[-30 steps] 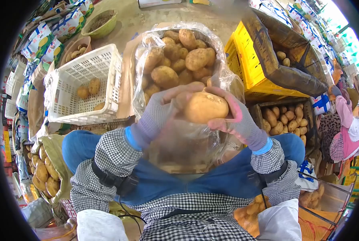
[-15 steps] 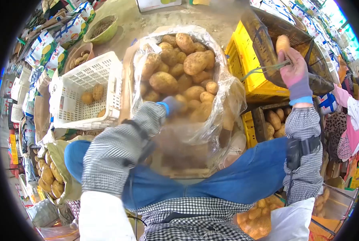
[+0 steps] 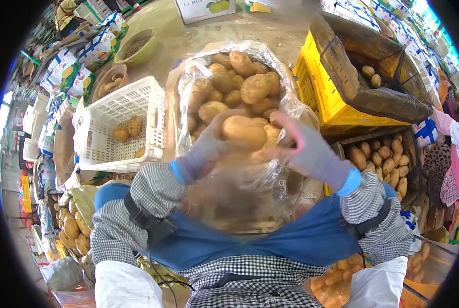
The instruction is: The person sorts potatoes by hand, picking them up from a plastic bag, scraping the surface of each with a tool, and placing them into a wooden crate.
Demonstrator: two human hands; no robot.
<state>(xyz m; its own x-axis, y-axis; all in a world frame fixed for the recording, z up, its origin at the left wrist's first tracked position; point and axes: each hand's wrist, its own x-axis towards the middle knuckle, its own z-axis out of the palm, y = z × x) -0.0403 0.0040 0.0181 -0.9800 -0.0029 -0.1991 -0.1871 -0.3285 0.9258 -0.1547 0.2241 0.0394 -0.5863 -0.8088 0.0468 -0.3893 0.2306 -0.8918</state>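
Potatoes [image 3: 256, 88] fill a box lined with clear plastic [image 3: 187, 69] in front of me. My left hand [image 3: 204, 154] is curled round the left side of a large potato [image 3: 243, 132], lifted over the near part of the box. To the right of that potato, my right hand [image 3: 311, 149] is spread, its fingers apart and pointing toward it, holding nothing. Both hands wear greyish gloves with blue bands at the wrists.
A white crate [image 3: 156, 118] with a few potatoes stands left. At right, a dark lined tray [image 3: 363, 100] rests on yellow crates [image 3: 311, 77], near a crate of potatoes [image 3: 388, 161]. Bowls [image 3: 150, 49] and a carton [image 3: 204, 11] lie beyond.
My right hand has come from the dark tray to the box and no longer holds its potato. My left hand has risen from the pile with a large potato.
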